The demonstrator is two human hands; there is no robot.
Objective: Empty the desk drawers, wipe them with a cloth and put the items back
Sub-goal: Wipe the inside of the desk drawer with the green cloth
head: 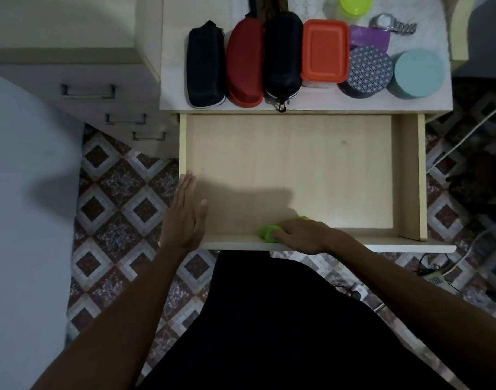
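Note:
The light wooden drawer point(410, 175) is pulled out wide and its floor is bare. My right hand point(300, 235) presses a green cloth point(267, 232) onto the drawer floor against the front wall, left of the middle. My left hand point(186, 215) lies flat with straight fingers on the drawer's front left corner. On the desk top point(173, 66) stand the taken-out items: a black case point(206, 66), a red case point(245, 63), another black case point(282, 54), an orange-lidded box point(324, 52), a patterned round tin point(369, 70) and a teal round tin point(417, 73).
A purple box point(369, 38), a metal watch point(393, 23) and a lime lid point(355, 4) sit at the back of the desk. A white cabinet with handled drawers point(87, 91) stands to the left. Cables and a socket strip point(435, 278) lie on the patterned floor at right.

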